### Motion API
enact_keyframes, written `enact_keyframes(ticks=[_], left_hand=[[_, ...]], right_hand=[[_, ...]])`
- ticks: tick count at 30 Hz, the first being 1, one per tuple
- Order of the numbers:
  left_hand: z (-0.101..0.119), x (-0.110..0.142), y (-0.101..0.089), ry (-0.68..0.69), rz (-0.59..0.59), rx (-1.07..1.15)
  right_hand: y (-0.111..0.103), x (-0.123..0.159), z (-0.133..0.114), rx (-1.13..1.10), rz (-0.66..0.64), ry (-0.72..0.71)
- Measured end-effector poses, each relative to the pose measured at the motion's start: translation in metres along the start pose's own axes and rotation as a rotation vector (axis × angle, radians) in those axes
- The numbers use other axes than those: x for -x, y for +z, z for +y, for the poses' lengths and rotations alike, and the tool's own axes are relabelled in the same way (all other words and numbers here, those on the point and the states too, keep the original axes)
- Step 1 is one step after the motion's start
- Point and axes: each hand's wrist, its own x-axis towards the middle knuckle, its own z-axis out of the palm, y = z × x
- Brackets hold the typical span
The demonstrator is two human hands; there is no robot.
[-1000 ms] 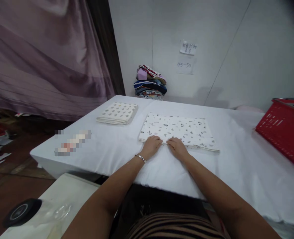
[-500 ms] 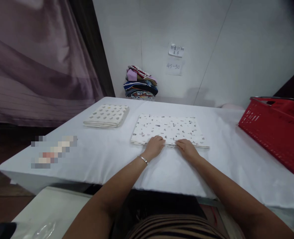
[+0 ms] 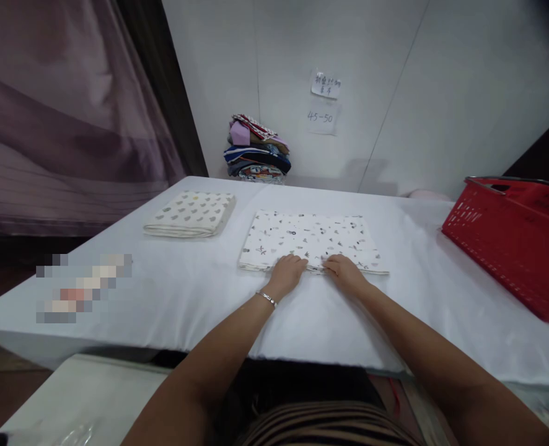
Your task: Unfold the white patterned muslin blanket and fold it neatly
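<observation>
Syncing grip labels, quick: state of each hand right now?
Left hand: touching near edge of middle cloth; grip can't be told.
Right hand: touching same edge; grip can't be told.

The folded cloth with small grey prints (image 3: 309,235) looks like a matt woven fabric, and the cream folded cloth (image 3: 188,215) appears matt also. Under them, the white tablecloth (image 3: 163,291) is a smooth textile with light sheen and some wrinkles. The red basket (image 3: 502,241) seems to be plastic, slightly glossy. The bracelet (image 3: 267,299) is shiny metal. The curtain (image 3: 70,105) has a satin gloss; the wall (image 3: 372,49) looks smooth, and the signs (image 3: 325,87) are of paper.
</observation>
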Motion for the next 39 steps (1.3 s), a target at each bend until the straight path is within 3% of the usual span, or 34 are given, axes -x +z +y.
enact_keyframes(ticks=[11, 24, 32, 39], left_hand=[[0.005, -0.002, 0.001, -0.026, 0.065, 0.121], [0.017, -0.017, -0.011, -0.004, -0.077, -0.081], [0.018, -0.009, -0.006, 0.073, -0.07, -0.135], [0.021, -0.003, -0.009, 0.026, -0.066, -0.107]], right_hand=[[0.0, -0.003, 0.0, -0.057, 0.016, 0.052], [-0.002, -0.006, 0.002, -0.146, 0.016, 0.117], [0.005, 0.005, 0.001, -0.034, 0.064, 0.01], [0.011, 0.01, 0.005, 0.009, 0.085, -0.044]])
